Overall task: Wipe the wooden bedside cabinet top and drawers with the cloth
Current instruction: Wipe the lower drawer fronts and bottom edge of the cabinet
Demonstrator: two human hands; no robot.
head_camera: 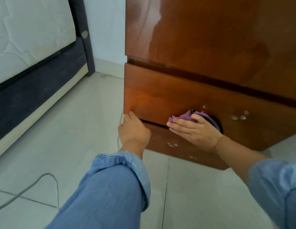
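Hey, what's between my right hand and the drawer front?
The purple cloth. In the head view, the right hand presses it flat against the upper drawer, so the palm doesn't touch the wood there.

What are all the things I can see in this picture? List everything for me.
Bedside cabinet: one, glossy brown wood, right half of view.
Upper drawer: one, brown, pulled slightly out.
Lower drawer: one, darker brown, beneath it, with pale marks.
Cloth: one, purple, against the upper drawer front.
Mattress: one, white quilted, upper left.
Bed frame: one, dark grey, under the mattress.
Cable: one, grey, on the floor lower left.
Floor: pale tiles.
Left hand: touches the upper drawer's left corner.
Right hand: presses the cloth flat.
Sleeves: two, blue, rolled.
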